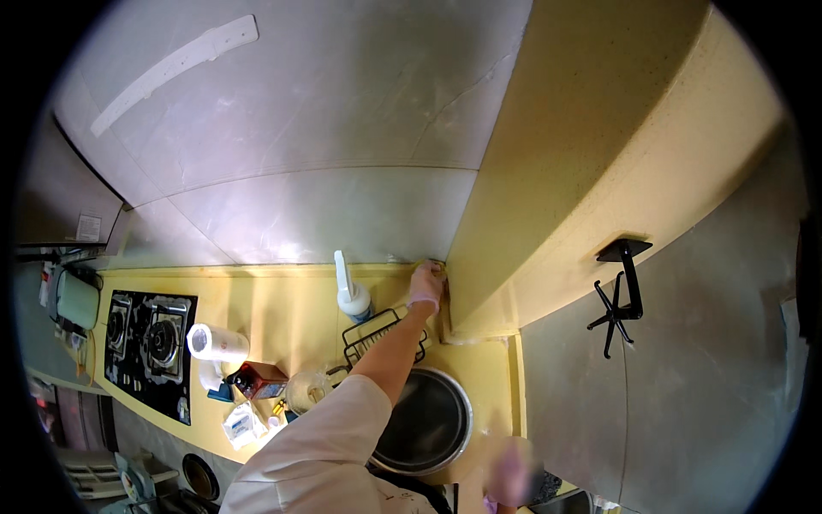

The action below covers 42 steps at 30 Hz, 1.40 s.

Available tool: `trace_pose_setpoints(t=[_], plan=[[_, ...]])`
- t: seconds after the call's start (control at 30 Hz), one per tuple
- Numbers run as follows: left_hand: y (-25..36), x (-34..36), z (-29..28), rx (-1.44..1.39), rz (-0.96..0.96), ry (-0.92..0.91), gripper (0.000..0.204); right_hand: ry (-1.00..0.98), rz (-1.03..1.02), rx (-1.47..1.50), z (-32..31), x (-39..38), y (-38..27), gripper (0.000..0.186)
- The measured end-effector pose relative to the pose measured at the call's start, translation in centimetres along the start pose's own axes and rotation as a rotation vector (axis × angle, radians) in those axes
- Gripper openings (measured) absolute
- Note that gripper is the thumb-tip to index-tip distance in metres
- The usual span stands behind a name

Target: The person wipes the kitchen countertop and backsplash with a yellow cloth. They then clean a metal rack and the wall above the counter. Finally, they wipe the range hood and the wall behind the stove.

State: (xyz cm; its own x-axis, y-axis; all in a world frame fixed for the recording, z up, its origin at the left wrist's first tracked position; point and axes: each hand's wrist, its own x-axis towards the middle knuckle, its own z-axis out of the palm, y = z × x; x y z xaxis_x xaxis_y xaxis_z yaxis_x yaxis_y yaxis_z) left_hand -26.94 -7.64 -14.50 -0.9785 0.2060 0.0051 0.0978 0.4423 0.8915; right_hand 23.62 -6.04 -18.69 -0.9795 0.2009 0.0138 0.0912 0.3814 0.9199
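Note:
My left hand point(425, 287), in a thin pink glove, reaches to the corner where the counter meets the tiled wall and the yellow pillar. Its fingers are curled together against that corner; anything within them is hidden. Left of it stands a white spray bottle point(353, 300). A black wire rack point(370, 336) lies under my outstretched forearm. Closer to me is a large round dark pan point(425, 421) with a silvery rim, partly covered by my sleeve. Low on the right, my right hand point(509, 471), also in pink, is smeared by motion, so its fingers cannot be read.
Leftward on the yellow counter point(282, 300) are a white paper roll point(220, 343), a reddish-brown bottle point(259, 379), a clear container point(306, 391), a white packet point(244, 426) and a black gas hob point(154, 347). A black hook point(621, 300) juts from the pillar. A sink point(565, 504) shows lower right.

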Motion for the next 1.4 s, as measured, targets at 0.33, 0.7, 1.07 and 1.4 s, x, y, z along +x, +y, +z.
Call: trace_pose_setpoints(t=[0.33,0.7,1.07,1.4], plan=[[-1.0,2.1,4.3,-0.355,-0.551,0.412,0.019,0.023,0.108,0.601,-2.4,2.6,-0.6,0.04],[-2.5,2.6,5.3,-0.464,-0.55,0.14,0.023,0.198,0.124,1.999,-14.2,25.6,12.1,0.043],[-1.6,1.5,4.8,-0.705,-0.56,0.188,0.014,-0.072,0.241,2.383,-15.0,24.5,10.0,0.032],[2.2,2.3,-3.2,-1.296,-0.965,0.763,0.011,0.093,0.173,2.286,-14.6,23.0,10.1,0.035]])
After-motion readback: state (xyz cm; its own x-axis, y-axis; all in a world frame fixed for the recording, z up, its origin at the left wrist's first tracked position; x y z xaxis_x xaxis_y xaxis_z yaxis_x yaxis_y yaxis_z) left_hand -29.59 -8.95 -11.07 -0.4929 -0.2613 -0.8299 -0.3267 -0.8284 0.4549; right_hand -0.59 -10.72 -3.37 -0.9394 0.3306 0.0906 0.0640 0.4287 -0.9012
